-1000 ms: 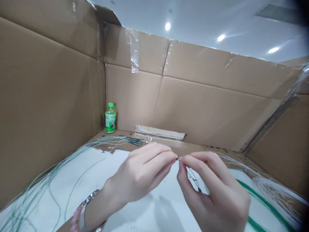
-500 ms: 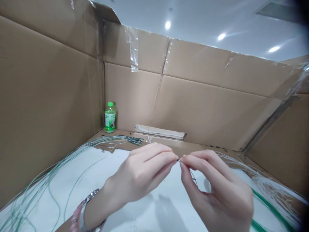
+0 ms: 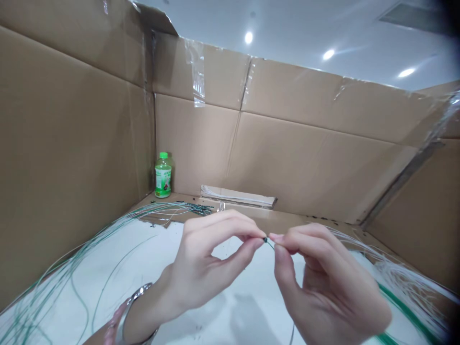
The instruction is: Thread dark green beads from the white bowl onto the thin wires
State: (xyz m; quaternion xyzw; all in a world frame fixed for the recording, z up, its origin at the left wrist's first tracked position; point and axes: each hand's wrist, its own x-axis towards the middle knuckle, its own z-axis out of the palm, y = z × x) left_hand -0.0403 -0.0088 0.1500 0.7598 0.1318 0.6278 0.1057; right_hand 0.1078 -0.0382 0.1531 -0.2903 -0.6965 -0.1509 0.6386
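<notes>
Left hand point(image 3: 201, 273) pinching the dark tip of a thin green wire point(image 3: 270, 243), right hand point(image 3: 327, 282) closed on the same wire just beside it, short span lying crosswise between both hands, tip nearer the left, above a white counter point(image 3: 161, 249).

left hand point(image 3: 201, 273): curls tighter, now opening a gap above the thumb | right hand point(image 3: 330, 292): sits further toward lower right | dark wire point(image 3: 269, 242): length below the fingertips gone, only a short green-tinged piece showing | thin strand point(image 3: 292, 331): now at bottom centre
</notes>
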